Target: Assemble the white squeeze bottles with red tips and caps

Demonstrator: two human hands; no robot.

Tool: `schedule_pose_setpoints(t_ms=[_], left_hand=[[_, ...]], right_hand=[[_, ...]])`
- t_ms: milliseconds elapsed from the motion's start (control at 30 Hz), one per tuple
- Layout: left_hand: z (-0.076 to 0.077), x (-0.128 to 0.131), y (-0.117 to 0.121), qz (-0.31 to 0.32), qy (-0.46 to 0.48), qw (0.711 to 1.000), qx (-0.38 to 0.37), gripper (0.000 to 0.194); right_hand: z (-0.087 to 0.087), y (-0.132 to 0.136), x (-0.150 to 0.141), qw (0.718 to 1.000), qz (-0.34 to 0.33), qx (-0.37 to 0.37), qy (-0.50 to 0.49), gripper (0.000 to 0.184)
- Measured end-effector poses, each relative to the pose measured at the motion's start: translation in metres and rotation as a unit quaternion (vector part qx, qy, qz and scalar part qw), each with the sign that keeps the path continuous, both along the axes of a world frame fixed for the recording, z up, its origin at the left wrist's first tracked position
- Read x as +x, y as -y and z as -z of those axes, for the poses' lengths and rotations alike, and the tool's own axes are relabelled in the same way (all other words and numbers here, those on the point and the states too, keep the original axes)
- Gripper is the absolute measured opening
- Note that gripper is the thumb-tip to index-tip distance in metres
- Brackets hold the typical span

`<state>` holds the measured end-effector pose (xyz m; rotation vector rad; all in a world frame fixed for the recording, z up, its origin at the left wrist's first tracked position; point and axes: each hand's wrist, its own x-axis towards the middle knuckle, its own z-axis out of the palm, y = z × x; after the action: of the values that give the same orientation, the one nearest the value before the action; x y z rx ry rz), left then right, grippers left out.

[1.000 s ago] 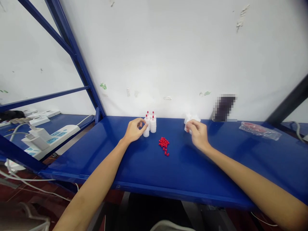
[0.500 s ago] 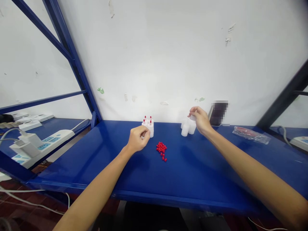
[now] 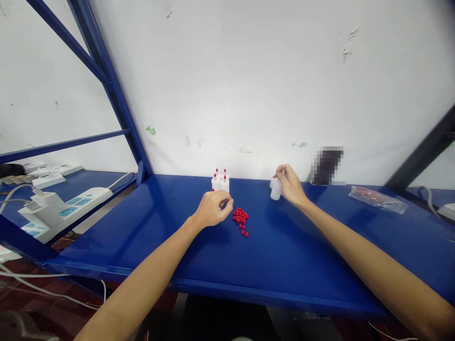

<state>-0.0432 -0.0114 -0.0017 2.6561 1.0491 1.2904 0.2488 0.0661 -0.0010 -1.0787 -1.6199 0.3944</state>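
My left hand (image 3: 215, 208) hovers just left of a small heap of red caps (image 3: 241, 215), its fingers curled in and the thumb near the index finger. What is inside that curl, if anything, is hidden. Behind it stands a cluster of white bottles (image 3: 224, 184) with red-tipped tops, partly covered by the hand. Farther right, my right hand (image 3: 289, 184) grips a plain white bottle (image 3: 276, 191) by its upper part, slightly tilted. More white plastic shows just behind that bottle, mostly hidden.
A clear plastic bag (image 3: 377, 199) with red contents lies at the table's right. A dark pixelated object (image 3: 327, 166) leans against the wall. White power strips (image 3: 76, 203) and plugs sit beyond the blue frame (image 3: 138, 151) at left.
My left hand has moved right and a little toward me, away from the capped bottles to the red caps. My right hand has lowered slightly and closed on a white bottle.
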Motion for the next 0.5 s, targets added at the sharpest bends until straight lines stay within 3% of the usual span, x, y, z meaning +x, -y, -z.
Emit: schedule_pose_setpoints(t_ms=[233, 500], left_hand=[[-0.0014, 0.0029, 0.0027, -0.006, -0.02, 1.0, -0.014, 0.022], [-0.0039, 0.0034, 0.0035, -0.013, -0.038, 0.999, -0.02, 0.024]], right_hand=[[-0.0005, 0.004, -0.0047, 1.0, 0.012, 0.017, 0.024, 0.013], [0.0041, -0.0018, -0.0023, 1.0, -0.011, 0.002, -0.013, 0.011]])
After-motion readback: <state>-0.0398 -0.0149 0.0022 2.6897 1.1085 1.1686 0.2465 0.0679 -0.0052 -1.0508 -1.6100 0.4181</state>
